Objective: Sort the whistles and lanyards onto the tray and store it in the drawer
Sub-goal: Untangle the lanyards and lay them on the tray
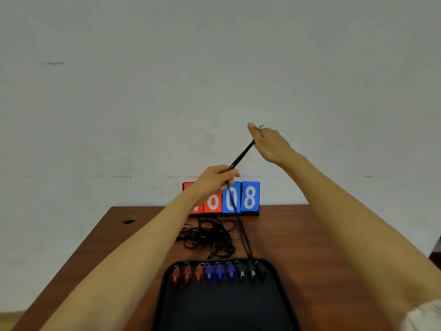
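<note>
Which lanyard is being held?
The lanyard stretched between left hand and right hand; the rest lie tangled in a pile behind the tray.

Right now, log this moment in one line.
left hand: grips lanyard | right hand: holds lanyard end raised | whistles: red, blue, black rowed on tray | loose cords: piled on desk

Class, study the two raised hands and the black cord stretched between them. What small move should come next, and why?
Probably loop up the tail: the thin black lanyard cord runs taut from the left hand to the right hand, while its rest hangs to the black rectangular tray, where nine red, blue and black whistles are already lined up.
</note>
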A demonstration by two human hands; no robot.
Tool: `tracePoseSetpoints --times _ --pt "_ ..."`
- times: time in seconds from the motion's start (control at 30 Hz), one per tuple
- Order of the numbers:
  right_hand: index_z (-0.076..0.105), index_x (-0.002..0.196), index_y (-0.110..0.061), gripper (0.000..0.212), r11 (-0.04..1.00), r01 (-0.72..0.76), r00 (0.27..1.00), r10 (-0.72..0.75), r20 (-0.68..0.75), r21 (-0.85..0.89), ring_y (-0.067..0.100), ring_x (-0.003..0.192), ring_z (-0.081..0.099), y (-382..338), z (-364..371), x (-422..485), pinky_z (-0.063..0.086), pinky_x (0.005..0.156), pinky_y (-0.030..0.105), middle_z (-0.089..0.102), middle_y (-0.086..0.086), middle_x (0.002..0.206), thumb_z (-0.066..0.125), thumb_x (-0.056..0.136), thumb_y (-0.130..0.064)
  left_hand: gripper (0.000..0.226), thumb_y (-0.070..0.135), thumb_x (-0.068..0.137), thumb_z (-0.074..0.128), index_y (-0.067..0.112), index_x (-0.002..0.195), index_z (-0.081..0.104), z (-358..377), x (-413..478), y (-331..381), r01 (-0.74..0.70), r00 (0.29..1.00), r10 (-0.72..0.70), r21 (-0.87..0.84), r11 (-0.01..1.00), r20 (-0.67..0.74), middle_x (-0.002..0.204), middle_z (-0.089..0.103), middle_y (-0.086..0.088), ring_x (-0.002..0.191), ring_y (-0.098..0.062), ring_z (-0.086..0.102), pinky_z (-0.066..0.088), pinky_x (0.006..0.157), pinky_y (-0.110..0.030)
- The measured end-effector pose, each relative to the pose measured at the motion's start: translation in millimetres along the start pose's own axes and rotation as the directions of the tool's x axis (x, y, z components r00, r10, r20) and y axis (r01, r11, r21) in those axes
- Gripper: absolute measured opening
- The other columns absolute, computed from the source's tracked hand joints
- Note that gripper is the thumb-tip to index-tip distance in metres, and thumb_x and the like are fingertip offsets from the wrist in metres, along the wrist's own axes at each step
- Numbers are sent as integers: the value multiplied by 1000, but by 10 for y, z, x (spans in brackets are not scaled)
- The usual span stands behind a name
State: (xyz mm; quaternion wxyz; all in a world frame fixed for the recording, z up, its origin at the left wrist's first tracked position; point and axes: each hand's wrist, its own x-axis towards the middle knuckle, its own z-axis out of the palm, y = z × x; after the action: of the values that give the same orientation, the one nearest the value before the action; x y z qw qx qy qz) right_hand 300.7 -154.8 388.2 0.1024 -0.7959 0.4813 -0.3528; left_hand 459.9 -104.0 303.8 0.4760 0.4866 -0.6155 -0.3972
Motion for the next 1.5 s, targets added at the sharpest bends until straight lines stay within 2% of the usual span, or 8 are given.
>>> tracePoseSetpoints --times 0.2,0.37,0.53,0.7,0.9,1.07,1.3,1.5 --pt "28 66 -20 42 819 -380 893 205 401 429 13 49 26 664 95 -251 25 47 22 28 -3 58 40 98 -46 23 28 97 49 15 94 68 -437 -316 -282 108 990 -94 131 986 -109 59 55 8 53 -5 48 38 50 -12" --pt "41 68 -17 38 681 -575 778 283 561 454 11 53 35 1101 412 -604 35 45 20 40 -2 62 46 98 -40 32 31 97 49 12 79 68 -596 -592 -639 184 982 -160 296 937 -103 75 57 5 79 -7 53 38 81 -17" --pt "48 66 -14 38 751 -592 758 396 518 292 13 51 37 1455 821 -1044 31 51 24 45 1 59 54 94 -38 35 30 96 51 19 65 64 -652 -876 -1148 308 950 -305 327 894 -61 65 53 -1 67 -14 50 43 74 -23" --pt "57 58 -9 42 835 -539 787 451 421 111 11 45 45 1707 1195 -1518 40 50 20 55 -2 49 68 83 -40 27 26 98 47 9 102 67 -537 -1161 -1579 422 904 -411 406 811 -118 89 61 1 90 -10 55 40 77 -24" --pt "38 44 -14 56 830 -556 803 525 284 39 16 51 47 1994 1443 -1969 37 51 27 57 3 55 77 76 -38 22 34 88 64 12 88 67 -389 -1474 -1890 482 875 -410 528 699 -257 84 68 -6 85 -17 59 41 76 -28" --pt "51 58 -10 41 845 -534 810 518 276 -17 17 56 54 2054 1533 -2246 48 60 33 55 2 56 78 75 -36 17 24 93 58 13 97 70 -222 -1666 -2114 520 854 -434 526 673 -288 90 67 -5 93 -20 61 45 82 -31" --pt "52 64 -15 33 879 -470 829 471 300 -81 16 53 52 2102 1662 -2550 49 57 34 55 0 63 75 79 -33 9 24 92 57 17 89 61 -34 -1872 -2367 519 855 -371 615 593 -363 87 66 -2 84 -22 62 50 76 -37" --pt "52 66 -20 33 916 -351 885 392 252 -193 19 71 51 2118 1729 -2667 41 57 33 46 -2 88 71 80 -42 11 29 93 55 24 90 65 29 -2009 -2478 442 897 -177 798 410 -405 100 65 1 109 -26 48 32 92 -41"
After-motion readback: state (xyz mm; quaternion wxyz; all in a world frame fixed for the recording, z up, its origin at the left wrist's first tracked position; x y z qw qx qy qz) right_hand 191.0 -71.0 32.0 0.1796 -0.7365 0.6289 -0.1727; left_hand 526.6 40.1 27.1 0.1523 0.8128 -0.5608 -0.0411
